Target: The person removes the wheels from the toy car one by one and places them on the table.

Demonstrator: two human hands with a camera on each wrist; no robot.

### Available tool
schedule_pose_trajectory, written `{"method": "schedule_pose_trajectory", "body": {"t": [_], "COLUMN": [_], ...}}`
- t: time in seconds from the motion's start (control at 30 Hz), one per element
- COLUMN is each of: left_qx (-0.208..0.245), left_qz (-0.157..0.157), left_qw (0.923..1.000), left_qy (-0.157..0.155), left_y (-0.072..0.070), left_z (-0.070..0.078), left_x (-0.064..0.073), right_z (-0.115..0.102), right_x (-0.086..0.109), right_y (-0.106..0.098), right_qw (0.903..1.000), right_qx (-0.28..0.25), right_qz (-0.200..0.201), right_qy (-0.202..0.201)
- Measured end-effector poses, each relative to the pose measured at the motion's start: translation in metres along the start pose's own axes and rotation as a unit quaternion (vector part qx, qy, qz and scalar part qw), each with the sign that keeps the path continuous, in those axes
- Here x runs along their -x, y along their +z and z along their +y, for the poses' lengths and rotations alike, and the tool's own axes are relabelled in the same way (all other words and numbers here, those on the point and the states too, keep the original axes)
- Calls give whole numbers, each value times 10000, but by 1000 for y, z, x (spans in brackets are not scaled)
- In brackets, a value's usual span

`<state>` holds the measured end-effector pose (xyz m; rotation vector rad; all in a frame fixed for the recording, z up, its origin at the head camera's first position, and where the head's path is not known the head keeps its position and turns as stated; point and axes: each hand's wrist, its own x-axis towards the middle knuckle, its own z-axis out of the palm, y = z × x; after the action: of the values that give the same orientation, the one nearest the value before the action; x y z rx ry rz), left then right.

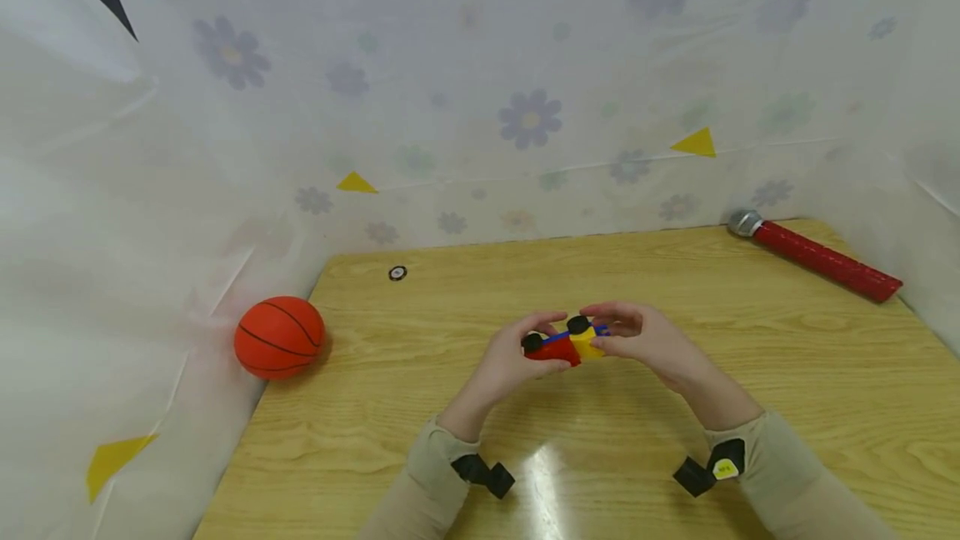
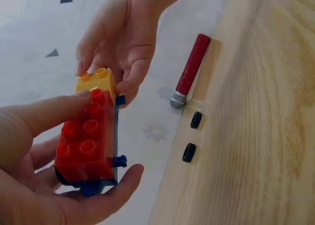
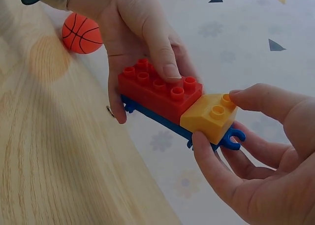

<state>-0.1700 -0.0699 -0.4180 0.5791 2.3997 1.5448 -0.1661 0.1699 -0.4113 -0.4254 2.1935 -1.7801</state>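
Both hands hold a toy car built of a red brick (image 2: 86,136), a yellow sloped brick (image 3: 209,119) and a blue base (image 3: 157,122). My left hand (image 1: 513,357) grips the red end, its thumb over the studs in both wrist views. My right hand (image 1: 648,340) pinches the yellow brick between thumb and fingers, beside the blue hook (image 3: 236,138). In the head view, black wheels (image 1: 578,324) show along the car's upper side. One side in the left wrist view has bare blue pegs (image 2: 119,161). Fingers hide part of the base.
An orange basketball (image 1: 279,338) sits at the table's left edge. A red-handled microphone (image 1: 825,261) lies at the back right. A small black ring-like disc (image 1: 397,273) is at the back left. Two black discs (image 2: 189,152) appear on the table (image 2: 246,136) in the left wrist view.
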Motion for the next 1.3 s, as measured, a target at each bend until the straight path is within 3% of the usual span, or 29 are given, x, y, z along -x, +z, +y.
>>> {"method": "schedule_pose_trajectory", "body": {"t": [0.27, 1.03, 1.3], "left_qx": [159, 373, 325], "left_qz": [-122, 223, 337], "left_qw": [9998, 9981, 9982], "left_qy": [18, -427, -383], "left_y": [-2, -2, -2], "left_z": [-2, 1, 4], "left_x": [1, 0, -1], "right_z": [2, 5, 6], "right_x": [-2, -1, -1], "right_y": [-1, -6, -6], "right_qw": [10000, 9991, 9988], "right_qx": [-57, -179, -161], "right_qz": [-42, -378, -446], "right_qy": [69, -91, -93]}}
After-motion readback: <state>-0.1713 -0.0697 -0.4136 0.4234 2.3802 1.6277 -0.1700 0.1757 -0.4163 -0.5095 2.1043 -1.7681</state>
